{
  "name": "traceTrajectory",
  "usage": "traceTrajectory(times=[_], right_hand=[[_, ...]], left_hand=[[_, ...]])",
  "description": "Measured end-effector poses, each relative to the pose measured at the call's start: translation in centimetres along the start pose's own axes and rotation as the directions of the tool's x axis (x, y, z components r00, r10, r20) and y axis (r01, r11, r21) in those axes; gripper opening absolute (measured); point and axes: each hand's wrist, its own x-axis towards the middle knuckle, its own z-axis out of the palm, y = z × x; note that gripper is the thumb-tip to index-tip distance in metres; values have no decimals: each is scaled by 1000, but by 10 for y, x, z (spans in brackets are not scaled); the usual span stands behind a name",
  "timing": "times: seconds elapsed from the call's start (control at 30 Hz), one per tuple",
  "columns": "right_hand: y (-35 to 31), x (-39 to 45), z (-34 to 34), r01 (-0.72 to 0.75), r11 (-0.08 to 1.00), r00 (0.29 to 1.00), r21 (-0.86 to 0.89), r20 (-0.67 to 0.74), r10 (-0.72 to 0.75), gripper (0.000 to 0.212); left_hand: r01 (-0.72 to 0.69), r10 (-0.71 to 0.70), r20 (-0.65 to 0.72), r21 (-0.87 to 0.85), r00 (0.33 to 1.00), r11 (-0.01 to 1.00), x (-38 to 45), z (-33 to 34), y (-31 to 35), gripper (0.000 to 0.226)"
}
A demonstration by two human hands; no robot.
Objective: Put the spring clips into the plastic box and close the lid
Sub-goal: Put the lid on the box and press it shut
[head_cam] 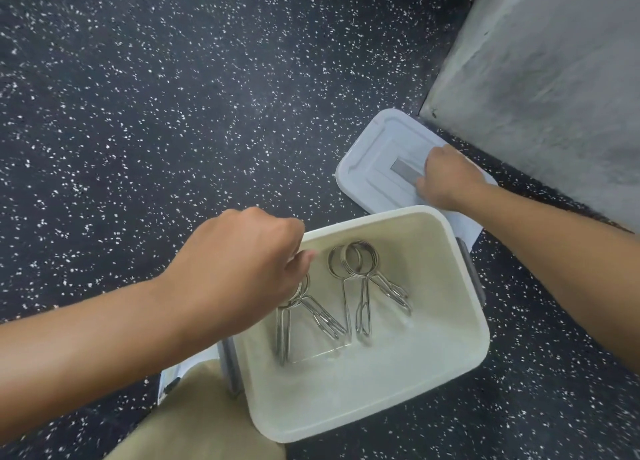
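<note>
An open white plastic box (433, 383) stands on the dark speckled floor. Inside it lie metal spring clips: one pair (363, 286) near the middle, coils toward the far wall. My left hand (239, 265) reaches over the box's left rim, its fingers closed on another spring clip (304, 317) whose legs point down into the box. The white lid (374, 161) rests flat on the floor behind the box to the right. My right hand (446, 179) presses on the lid's near right part, fingers curled over its edge.
A grey concrete wall (554, 85) rises at the right, just behind the lid. My knee in tan trousers (194, 421) sits at the box's near left corner, beside a white sheet (173, 380). Speckled floor (173, 95) stretches to the left and far side.
</note>
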Motion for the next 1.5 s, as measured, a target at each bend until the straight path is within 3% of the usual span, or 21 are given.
traceTrajectory(times=[0.33,0.5,0.7,0.9,1.0,1.1,1.27,1.4,1.5], right_hand=[[-1,-1,1,202,938,977,-282,-15,-214,44],[0,6,-21,325,926,942,-193,-21,-335,38],[1,10,-76,481,856,877,-190,90,-473,27],[1,-15,-136,563,797,825,-219,93,-557,16],[-5,-39,-143,649,729,756,-217,69,-651,15],[-18,-67,-130,758,617,639,-211,48,-768,14],[-42,-112,-102,834,422,463,-356,33,-886,20],[-49,-144,-88,823,368,426,-433,40,-904,23],[-51,-158,-79,802,371,441,-468,45,-896,25]], left_hand=[[12,-13,8,61,1000,998,-6,-3,-1,39],[10,-9,-8,60,1000,998,-10,-6,-4,39],[26,-25,-33,23,999,999,-18,-4,-7,46],[-2,-3,-130,-35,992,999,-25,-16,-18,43],[16,-18,-166,-17,986,1000,-28,-27,-18,45],[23,-24,-174,-7,984,1000,-32,-33,-18,46],[35,-36,-133,-11,990,999,-40,-30,-20,49],[19,-24,-110,-45,994,999,-54,-24,-23,52],[69,-74,-59,-79,996,994,-59,-16,-28,49]])
